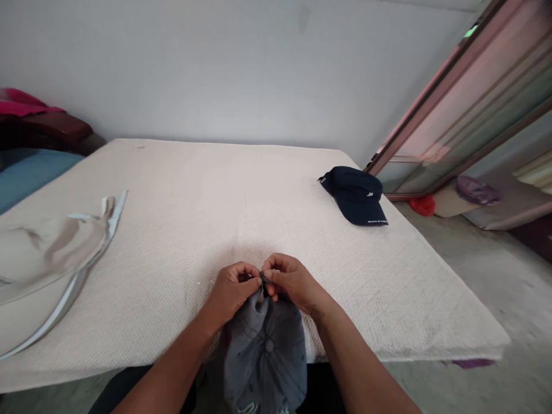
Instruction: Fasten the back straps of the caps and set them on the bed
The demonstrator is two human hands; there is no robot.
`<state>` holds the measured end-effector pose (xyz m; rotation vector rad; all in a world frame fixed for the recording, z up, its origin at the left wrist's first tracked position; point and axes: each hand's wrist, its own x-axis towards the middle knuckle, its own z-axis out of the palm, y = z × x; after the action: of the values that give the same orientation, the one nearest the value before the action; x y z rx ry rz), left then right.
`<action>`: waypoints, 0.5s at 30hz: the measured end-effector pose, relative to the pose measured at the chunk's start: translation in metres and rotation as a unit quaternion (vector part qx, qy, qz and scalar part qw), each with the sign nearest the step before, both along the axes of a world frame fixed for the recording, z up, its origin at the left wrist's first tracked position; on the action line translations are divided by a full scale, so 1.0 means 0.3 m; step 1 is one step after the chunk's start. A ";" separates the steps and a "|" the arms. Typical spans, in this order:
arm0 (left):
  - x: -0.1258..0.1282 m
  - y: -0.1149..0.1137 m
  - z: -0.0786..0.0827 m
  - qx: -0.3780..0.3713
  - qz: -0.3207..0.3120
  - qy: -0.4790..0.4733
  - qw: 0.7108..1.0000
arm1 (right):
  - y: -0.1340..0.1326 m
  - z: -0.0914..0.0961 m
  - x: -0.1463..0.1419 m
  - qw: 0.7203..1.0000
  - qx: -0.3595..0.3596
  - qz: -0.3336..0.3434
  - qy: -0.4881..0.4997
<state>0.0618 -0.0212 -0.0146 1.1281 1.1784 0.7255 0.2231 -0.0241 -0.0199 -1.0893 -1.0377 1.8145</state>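
A grey baseball cap [268, 351] hangs at the table's near edge, its crown with the top button facing up toward me. My left hand [238, 287] pinches the left end of the cap's back strap between thumb and fingertips. On the other side, my right hand [290, 280] grips the same dark strap, its fingertips close to those of the left. The fingers partly hide the strap, so its fastening does not show clearly. At the right on the table lies a navy blue cap [354, 192], brim toward me.
A beige wide-brimmed sun hat [47, 259] with pale trim lies at the left. The table wears a cream textured cloth [194, 190] and stands against a white wall [215, 69]. On the right, a sliding door frame [435, 86] rises beyond the floor.
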 end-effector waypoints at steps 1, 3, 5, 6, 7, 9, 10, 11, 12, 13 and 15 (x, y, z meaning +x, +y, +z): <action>0.002 0.000 0.000 -0.002 -0.001 -0.006 1.000 | -0.001 0.001 0.000 1.000 -0.002 0.000 0.002; 0.003 0.002 0.001 0.001 -0.006 -0.015 1.000 | -0.002 0.003 -0.001 1.000 -0.004 -0.001 0.005; 0.003 0.004 0.003 0.011 -0.011 -0.017 1.000 | -0.003 0.006 0.001 1.000 0.000 0.001 0.007; 0.002 0.005 0.005 0.015 -0.014 -0.017 1.000 | -0.004 0.008 0.002 1.000 0.007 0.006 0.008; 0.001 0.005 0.006 0.018 -0.014 -0.016 1.000 | -0.004 0.010 0.003 1.000 0.015 0.016 0.009; -0.002 0.006 0.008 0.019 -0.009 -0.015 1.000 | -0.006 0.011 0.006 0.999 0.035 0.040 0.008; -0.004 0.007 0.008 0.017 -0.007 -0.014 1.000 | -0.006 0.011 0.007 0.998 0.047 0.050 0.004; -0.005 0.007 0.008 0.017 -0.005 -0.013 1.000 | -0.007 0.010 0.007 0.997 0.058 0.055 -0.003; -0.006 0.007 0.008 0.020 -0.003 -0.011 1.000 | -0.008 0.008 0.006 0.996 0.069 0.057 -0.014; -0.006 0.007 0.009 0.024 -0.003 -0.010 1.000 | -0.009 0.006 0.006 0.995 0.079 0.057 -0.028; -0.006 0.007 0.011 0.031 -0.003 -0.010 0.999 | -0.011 0.003 0.005 0.992 0.093 0.061 -0.060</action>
<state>0.0600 -0.0191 -0.0113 1.1725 1.1417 0.7712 0.2245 -0.0274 -0.0190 -1.0497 -1.3428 1.7237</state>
